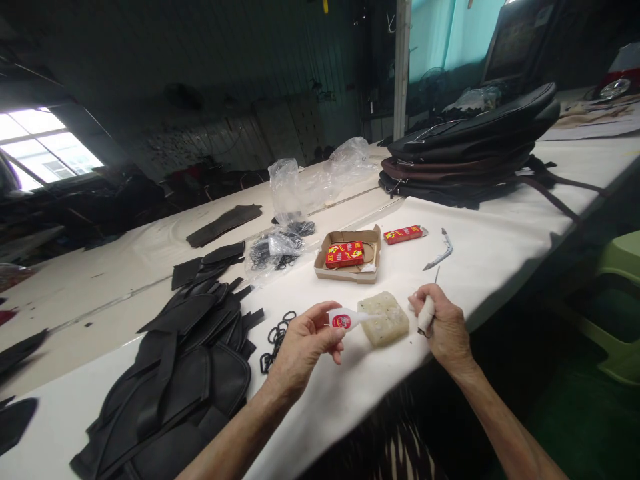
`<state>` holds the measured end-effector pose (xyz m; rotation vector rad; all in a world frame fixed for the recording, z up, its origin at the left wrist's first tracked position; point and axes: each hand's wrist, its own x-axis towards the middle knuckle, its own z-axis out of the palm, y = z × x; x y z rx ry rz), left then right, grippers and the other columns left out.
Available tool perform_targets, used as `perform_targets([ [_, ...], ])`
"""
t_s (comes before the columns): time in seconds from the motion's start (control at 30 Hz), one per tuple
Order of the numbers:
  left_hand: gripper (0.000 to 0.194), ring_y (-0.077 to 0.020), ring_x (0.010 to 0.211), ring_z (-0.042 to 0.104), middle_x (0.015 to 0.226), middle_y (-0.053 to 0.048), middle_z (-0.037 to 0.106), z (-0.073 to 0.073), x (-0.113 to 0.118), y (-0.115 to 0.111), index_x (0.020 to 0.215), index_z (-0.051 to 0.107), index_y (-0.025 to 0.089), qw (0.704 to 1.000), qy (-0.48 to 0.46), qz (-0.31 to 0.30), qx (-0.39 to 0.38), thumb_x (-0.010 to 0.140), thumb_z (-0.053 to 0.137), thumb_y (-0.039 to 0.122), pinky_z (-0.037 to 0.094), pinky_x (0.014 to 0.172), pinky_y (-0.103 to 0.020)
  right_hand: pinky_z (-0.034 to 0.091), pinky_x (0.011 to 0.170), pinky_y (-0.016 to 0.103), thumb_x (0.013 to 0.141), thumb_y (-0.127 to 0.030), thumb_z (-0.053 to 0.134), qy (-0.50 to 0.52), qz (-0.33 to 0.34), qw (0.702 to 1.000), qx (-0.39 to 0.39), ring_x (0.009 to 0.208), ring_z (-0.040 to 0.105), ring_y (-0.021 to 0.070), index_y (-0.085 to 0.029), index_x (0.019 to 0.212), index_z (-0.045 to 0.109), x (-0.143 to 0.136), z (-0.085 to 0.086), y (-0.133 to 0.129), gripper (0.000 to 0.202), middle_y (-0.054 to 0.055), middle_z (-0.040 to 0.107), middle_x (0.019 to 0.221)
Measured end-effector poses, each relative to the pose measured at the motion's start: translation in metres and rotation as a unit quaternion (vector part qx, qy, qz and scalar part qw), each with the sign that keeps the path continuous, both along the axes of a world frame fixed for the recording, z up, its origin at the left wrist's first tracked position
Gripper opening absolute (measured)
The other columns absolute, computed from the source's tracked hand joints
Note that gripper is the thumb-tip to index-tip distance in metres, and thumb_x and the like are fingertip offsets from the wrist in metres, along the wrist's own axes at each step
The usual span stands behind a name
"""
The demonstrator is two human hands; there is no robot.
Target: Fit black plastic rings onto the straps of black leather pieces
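My left hand [315,337] pinches a small white bottle [342,319] with a red round label, its narrow nozzle pointing right over a yellowish translucent block [384,320]. The block lies on the white-covered table. To the right of the block, my right hand [444,325] is closed around a thin pointed tool [427,313] with a pale wrapped handle; its metal tip points up. Black metal rings [275,340] lie just left of my left hand. Behind the block, a cardboard box [347,274] holds red and yellow packets [345,254].
Black strapped pieces [180,373] are heaped at the left. Another red packet [403,234] and grey snips [440,252] lie behind my right hand. Clear plastic bags [286,193] stand farther back. Black bags [465,153] are stacked back right, and a green stool [620,267] stands beyond the table edge.
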<state>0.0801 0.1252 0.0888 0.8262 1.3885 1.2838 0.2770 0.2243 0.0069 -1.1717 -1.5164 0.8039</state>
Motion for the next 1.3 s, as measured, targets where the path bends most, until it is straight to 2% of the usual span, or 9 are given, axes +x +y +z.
perform_targets([
  [0.17, 0.039, -0.0106, 0.049, 0.051, 0.063, 0.001, 0.059, 0.002, 0.004, 0.001, 0.101, 0.057, 0.011, 0.999, 0.038, 0.018, 0.016, 0.064, 0.068, 0.018, 0.045, 0.043, -0.023, 0.032, 0.038, 0.02, 0.079, -0.038, 0.051, 0.005, -0.003, 1.0, 0.004, 0.039, 0.04, 0.0095, -0.023, 0.072, 0.046, -0.003, 0.003, -0.001, 0.018, -0.006, 0.046, 0.052],
  [0.33, 0.033, -0.0073, 0.046, 0.046, 0.069, 0.0, 0.062, 0.005, 0.008, 0.006, 0.097, 0.059, 0.012, 0.995, 0.078, 0.052, 0.032, 0.065, 0.066, 0.019, 0.041, 0.043, -0.021, 0.034, 0.04, 0.02, 0.079, -0.039, 0.052, 0.009, -0.004, 1.0, 0.0, 0.042, 0.044, 0.0105, -0.023, 0.073, 0.047, -0.004, 0.002, -0.001, 0.018, -0.005, 0.048, 0.053],
  [0.57, 0.011, -0.0067, 0.05, 0.043, 0.071, -0.003, 0.065, -0.001, 0.009, 0.012, 0.076, 0.067, 0.012, 0.997, 0.059, 0.035, 0.047, 0.067, 0.065, 0.02, 0.036, 0.047, -0.021, 0.032, 0.039, 0.019, 0.08, -0.038, 0.053, 0.008, 0.001, 1.0, -0.006, 0.041, 0.041, 0.0095, -0.022, 0.074, 0.048, -0.001, 0.001, -0.001, 0.018, -0.005, 0.049, 0.055],
  [0.83, 0.015, -0.0066, 0.05, 0.042, 0.071, -0.002, 0.065, -0.003, 0.021, 0.019, 0.075, 0.067, 0.013, 0.994, 0.016, 0.091, 0.055, 0.064, 0.07, 0.022, 0.035, 0.05, -0.022, 0.028, 0.036, 0.019, 0.08, -0.042, 0.052, 0.026, 0.006, 1.0, -0.012, 0.038, 0.035, 0.0085, -0.023, 0.072, 0.045, -0.004, 0.002, -0.001, 0.022, -0.007, 0.043, 0.051],
  [1.03, 0.016, -0.0067, 0.054, 0.041, 0.069, 0.0, 0.063, 0.0, 0.022, 0.02, 0.076, 0.067, 0.013, 0.992, 0.015, 0.111, 0.063, 0.063, 0.071, 0.021, 0.033, 0.053, -0.021, 0.029, 0.039, 0.019, 0.082, -0.039, 0.052, 0.022, 0.005, 1.0, -0.009, 0.037, 0.03, 0.0082, -0.023, 0.07, 0.045, -0.003, -0.005, 0.001, 0.021, -0.01, 0.032, 0.044],
  [1.17, 0.018, -0.007, 0.055, 0.04, 0.071, 0.0, 0.062, 0.002, 0.024, 0.02, 0.078, 0.065, 0.013, 0.991, 0.006, 0.117, 0.07, 0.065, 0.07, 0.024, 0.033, 0.052, -0.021, 0.033, 0.044, 0.02, 0.083, -0.034, 0.053, 0.015, 0.007, 1.0, -0.009, 0.038, 0.031, 0.0083, -0.023, 0.071, 0.045, -0.001, -0.005, 0.001, 0.018, -0.011, 0.03, 0.042],
  [1.3, 0.017, -0.0073, 0.053, 0.039, 0.069, 0.001, 0.06, -0.002, 0.026, 0.02, 0.08, 0.064, 0.014, 0.989, 0.035, 0.114, 0.09, 0.068, 0.068, 0.026, 0.032, 0.051, -0.022, 0.034, 0.043, 0.021, 0.083, -0.036, 0.052, 0.018, 0.01, 1.0, -0.011, 0.037, 0.031, 0.0084, -0.023, 0.071, 0.045, -0.002, -0.003, 0.001, 0.018, -0.011, 0.031, 0.043],
])
